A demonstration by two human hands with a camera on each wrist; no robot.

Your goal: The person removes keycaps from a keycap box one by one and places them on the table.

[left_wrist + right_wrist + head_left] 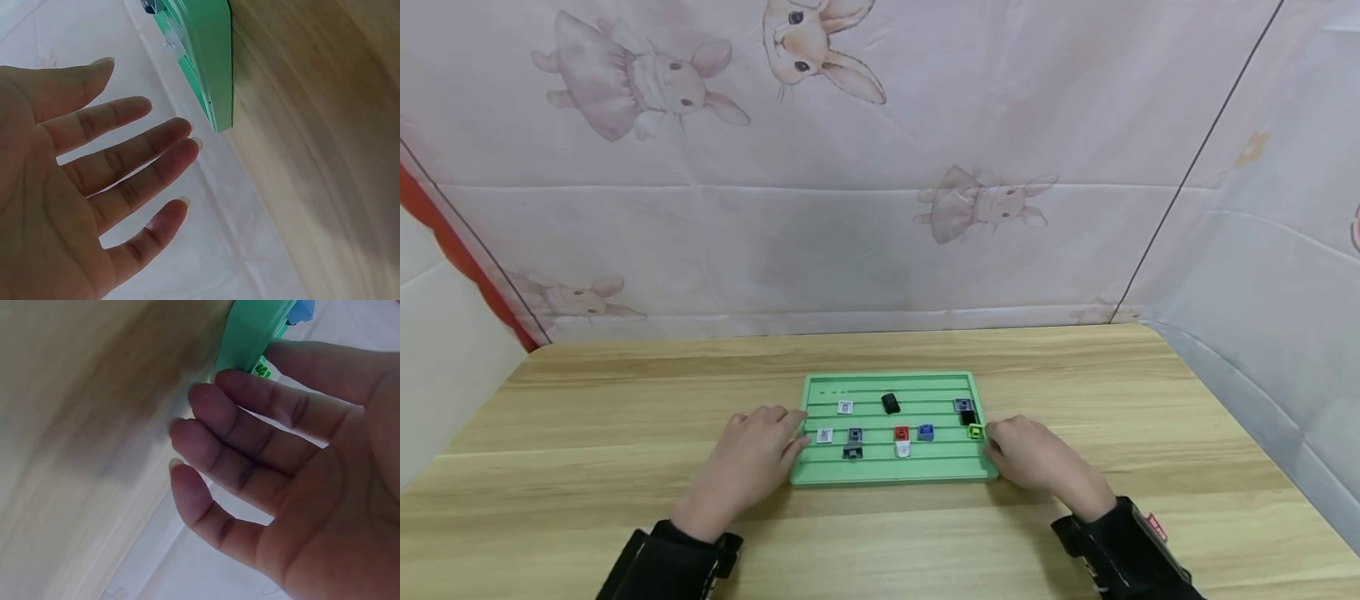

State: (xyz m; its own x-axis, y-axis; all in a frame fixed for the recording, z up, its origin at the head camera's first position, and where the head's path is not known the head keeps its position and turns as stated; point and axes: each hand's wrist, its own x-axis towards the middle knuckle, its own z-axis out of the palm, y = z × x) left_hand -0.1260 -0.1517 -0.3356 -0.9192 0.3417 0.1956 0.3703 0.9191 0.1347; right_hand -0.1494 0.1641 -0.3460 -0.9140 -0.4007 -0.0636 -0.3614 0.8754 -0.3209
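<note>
A shallow green tray (887, 475) with raised cross ridges lies on the table. Scattered over it are several small plastic pieces, among them a red piece (901, 432), a blue piece (926, 432), a black piece (890, 403) and a yellow-green piece (975, 431). At the tray's left edge is my left hand (756, 454), its fingers spread and extended; the left wrist view shows a gap between them and the tray wall (215, 62). On the opposite side, my right hand (1030, 454) has its thumb and index fingertips right at the tray's rim, the other fingers loosely bent.
The wooden table (880, 542) extends around the tray. Behind it hangs a pale cloth backdrop (850, 250) printed with rabbits, and more cloth (1262, 333) borders the right side. Black bands cover both wrists.
</note>
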